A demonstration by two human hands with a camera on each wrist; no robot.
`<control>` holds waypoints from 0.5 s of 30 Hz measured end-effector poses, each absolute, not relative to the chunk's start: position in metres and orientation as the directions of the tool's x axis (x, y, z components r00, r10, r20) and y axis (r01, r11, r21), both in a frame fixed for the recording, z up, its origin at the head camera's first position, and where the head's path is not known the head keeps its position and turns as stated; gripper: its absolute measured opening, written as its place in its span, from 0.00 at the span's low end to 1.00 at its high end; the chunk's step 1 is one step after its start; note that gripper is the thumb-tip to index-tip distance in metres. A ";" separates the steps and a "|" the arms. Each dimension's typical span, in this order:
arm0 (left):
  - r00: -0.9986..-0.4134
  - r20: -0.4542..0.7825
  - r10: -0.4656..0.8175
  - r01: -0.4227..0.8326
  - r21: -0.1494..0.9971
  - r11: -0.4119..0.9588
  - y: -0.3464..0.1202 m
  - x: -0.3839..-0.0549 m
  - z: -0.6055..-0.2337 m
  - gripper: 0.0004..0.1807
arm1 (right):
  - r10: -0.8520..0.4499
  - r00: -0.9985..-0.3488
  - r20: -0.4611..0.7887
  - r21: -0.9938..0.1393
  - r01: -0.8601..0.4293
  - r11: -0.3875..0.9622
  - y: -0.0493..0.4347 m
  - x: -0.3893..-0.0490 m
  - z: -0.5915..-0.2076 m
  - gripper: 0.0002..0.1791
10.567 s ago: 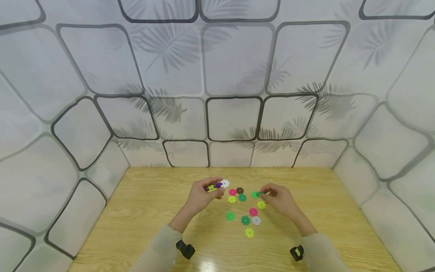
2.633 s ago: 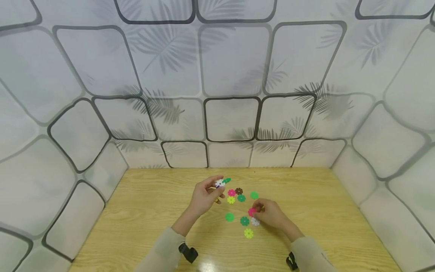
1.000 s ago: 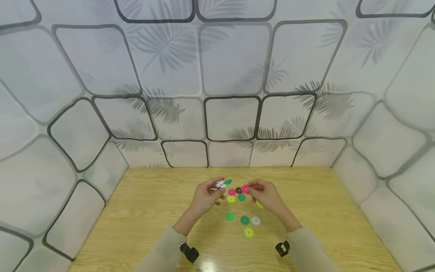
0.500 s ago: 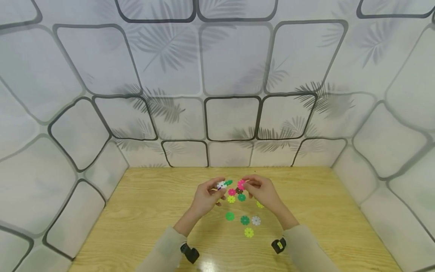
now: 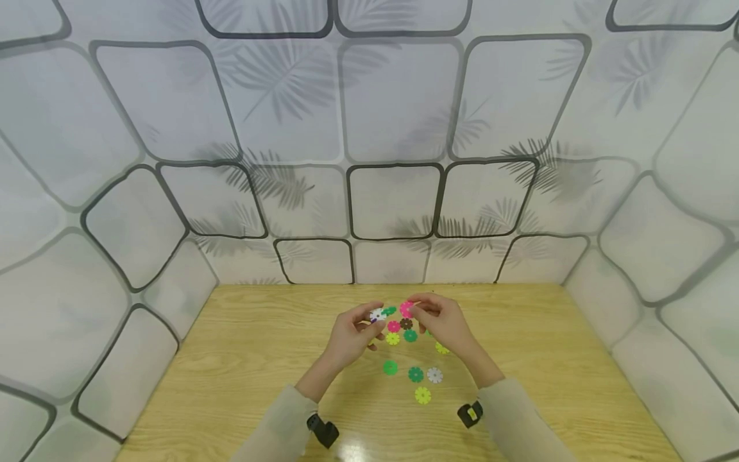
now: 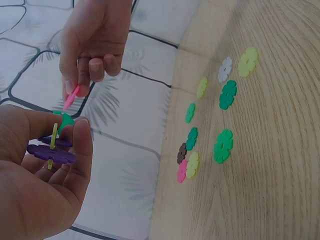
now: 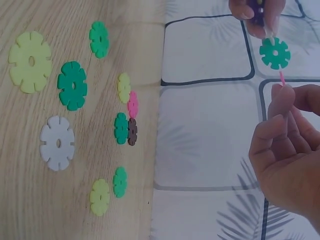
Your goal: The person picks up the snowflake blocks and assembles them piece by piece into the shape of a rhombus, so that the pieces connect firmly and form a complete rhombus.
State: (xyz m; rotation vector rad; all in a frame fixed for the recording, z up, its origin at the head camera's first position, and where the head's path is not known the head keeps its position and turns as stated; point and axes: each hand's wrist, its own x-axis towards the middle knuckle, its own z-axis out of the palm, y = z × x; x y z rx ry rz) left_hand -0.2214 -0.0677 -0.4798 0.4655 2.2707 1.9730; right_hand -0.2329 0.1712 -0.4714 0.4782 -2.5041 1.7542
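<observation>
In the head view my left hand [image 5: 346, 339] holds a cluster of joined notched plastic discs. Its white disc [image 5: 377, 315] and green disc [image 5: 390, 310] poke out past the fingertips. The left wrist view shows a purple disc [image 6: 64, 157] in the same cluster, crossed by a yellow disc [image 6: 54, 134]; the fingers hide part of it. Between thumb and fingertips, my right hand [image 5: 449, 326] pinches a pink disc [image 5: 407, 309], edge-on in the right wrist view. Its rim is very close to the green disc; whether they touch I cannot tell.
Under the hands, a pink disc [image 5: 394, 326], a brown disc [image 5: 407, 324], a yellow disc [image 5: 392, 338] and a green disc [image 5: 410, 335] lie on the wooden table [image 5: 242, 366]. Nearer lie several more, including a white disc [image 5: 435, 375]. A patterned backdrop [image 5: 398, 199] surrounds the table.
A green disc has joined the left hand's cluster since the earliest frame. My right hand has picked the pink disc off the table and brought it up and left to the cluster.
</observation>
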 end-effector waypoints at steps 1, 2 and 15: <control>-0.949 0.122 0.291 0.162 0.980 0.117 -0.068 -0.221 -0.480 0.24 | -0.221 -0.951 0.214 -0.908 -0.277 0.313 0.171 -0.233 -0.472 0.15; -0.949 0.122 0.291 0.162 0.980 0.117 -0.067 -0.221 -0.479 0.24 | -0.219 -0.951 0.216 -0.907 -0.279 0.316 0.170 -0.234 -0.472 0.15; -0.942 0.130 0.311 0.173 0.978 0.115 -0.065 -0.219 -0.475 0.24 | -0.201 -0.956 0.214 -0.921 -0.266 0.286 0.168 -0.235 -0.469 0.17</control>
